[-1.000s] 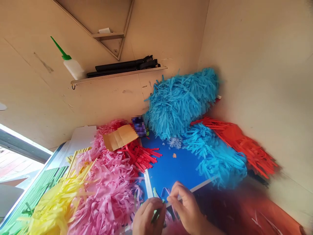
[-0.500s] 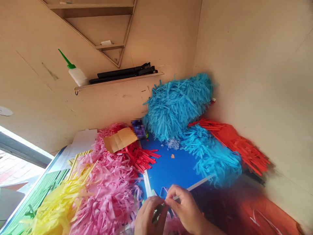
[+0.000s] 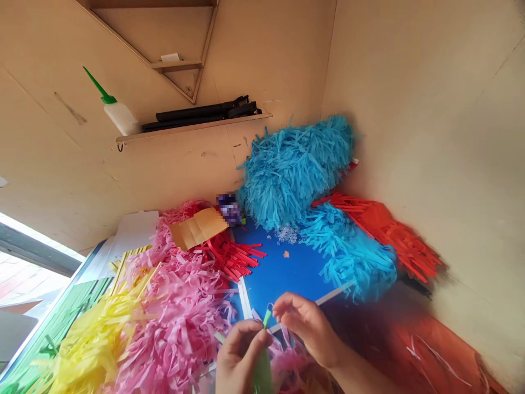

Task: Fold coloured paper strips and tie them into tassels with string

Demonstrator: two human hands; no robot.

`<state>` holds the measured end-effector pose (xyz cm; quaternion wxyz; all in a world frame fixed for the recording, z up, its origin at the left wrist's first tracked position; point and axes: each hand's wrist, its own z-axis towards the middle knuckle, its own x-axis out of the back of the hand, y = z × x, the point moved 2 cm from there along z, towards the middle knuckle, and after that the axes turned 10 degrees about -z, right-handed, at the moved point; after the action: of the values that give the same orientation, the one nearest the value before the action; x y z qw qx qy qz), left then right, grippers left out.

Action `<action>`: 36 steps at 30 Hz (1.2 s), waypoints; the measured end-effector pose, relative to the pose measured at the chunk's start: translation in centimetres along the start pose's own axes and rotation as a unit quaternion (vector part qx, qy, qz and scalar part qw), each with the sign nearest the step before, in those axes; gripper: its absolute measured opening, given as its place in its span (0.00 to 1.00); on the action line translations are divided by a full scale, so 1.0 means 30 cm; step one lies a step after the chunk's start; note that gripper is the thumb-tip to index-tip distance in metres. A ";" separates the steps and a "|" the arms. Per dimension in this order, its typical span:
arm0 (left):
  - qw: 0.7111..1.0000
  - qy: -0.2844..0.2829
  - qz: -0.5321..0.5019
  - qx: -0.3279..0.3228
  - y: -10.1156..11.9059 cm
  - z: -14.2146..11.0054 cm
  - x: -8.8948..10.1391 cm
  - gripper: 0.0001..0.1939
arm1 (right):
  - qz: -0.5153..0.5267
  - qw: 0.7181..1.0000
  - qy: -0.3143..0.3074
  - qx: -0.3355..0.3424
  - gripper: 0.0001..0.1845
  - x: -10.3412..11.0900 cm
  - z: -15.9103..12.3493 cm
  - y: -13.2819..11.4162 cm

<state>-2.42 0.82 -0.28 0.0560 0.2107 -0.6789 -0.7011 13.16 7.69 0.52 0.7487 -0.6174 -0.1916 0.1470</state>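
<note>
Low in the middle of the view, my left hand (image 3: pixel 241 353) pinches a light green paper tassel (image 3: pixel 262 375) between thumb and fingers. Its twisted tip pokes up above the thumb, with what looks like a small thin loop at the end. My right hand (image 3: pixel 305 328) is just right of that tip, fingers loosely curved and apart, holding nothing that I can see. Pink paper fringe (image 3: pixel 176 317) lies left of my hands, and some pink strands show below and between them.
A blue table top (image 3: pixel 262 273) carries yellow fringe (image 3: pixel 98 339), green strips (image 3: pixel 69 312), red strips (image 3: pixel 238 254), a brown paper piece (image 3: pixel 200 227) and blue fringe (image 3: pixel 295 169). Orange-red fringe (image 3: pixel 381 230) is at right. A shelf (image 3: pixel 197 128) holds a green-tipped bottle (image 3: pixel 121 117).
My right hand has come off the pinched tip and its fingers have spread. The green tip now shows above my left hand, which has turned slightly. The view has shifted a little.
</note>
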 end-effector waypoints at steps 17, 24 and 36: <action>0.999 0.009 -0.032 0.012 -0.017 -0.015 -0.020 0.13 | -0.131 0.989 0.040 0.056 0.06 -0.026 -0.027 0.017; 0.997 -0.043 -0.002 -0.058 -0.021 -0.002 -0.001 0.06 | -0.146 0.986 0.030 0.074 0.07 -0.018 -0.030 0.001; 0.943 -0.057 0.151 -0.290 0.010 -0.025 -0.037 0.06 | -0.187 0.974 0.078 0.099 0.08 -0.021 -0.039 0.025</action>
<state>-1.19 0.51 0.25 0.1811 0.0393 -0.4721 -0.8619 13.18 6.52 -0.47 0.8326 -0.5033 -0.2297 -0.0261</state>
